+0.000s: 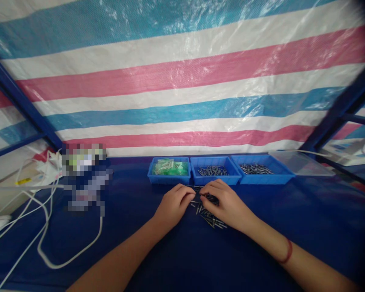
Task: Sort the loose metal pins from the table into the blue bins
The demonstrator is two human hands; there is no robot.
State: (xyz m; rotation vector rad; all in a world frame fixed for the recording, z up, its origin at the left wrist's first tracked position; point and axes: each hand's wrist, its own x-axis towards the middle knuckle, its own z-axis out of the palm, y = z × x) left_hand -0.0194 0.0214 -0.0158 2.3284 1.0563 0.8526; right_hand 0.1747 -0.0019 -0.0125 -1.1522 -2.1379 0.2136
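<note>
A loose pile of thin dark metal screws (pixel 213 221) lies on the blue tabletop. My left hand (pixel 174 205) is at the pile's left edge, its thumb and fingers pinched together. By its thumb tip a screw's end shows, but what lies inside the pinch is hidden. Over the top of the pile my right hand (pixel 225 202) bends inward, fingers closed and fingertips facing the left hand across a small gap. Whatever it pinches is too small to make out.
Behind the hands stand a blue bin (pixel 169 180) of small green-and-clear bags, a middle bin (pixel 217 179) and a right bin (pixel 267 179), both with screws. A clear plastic lid (pixel 304 163) lies at right. White cables (pixel 56 266) loop across the left side.
</note>
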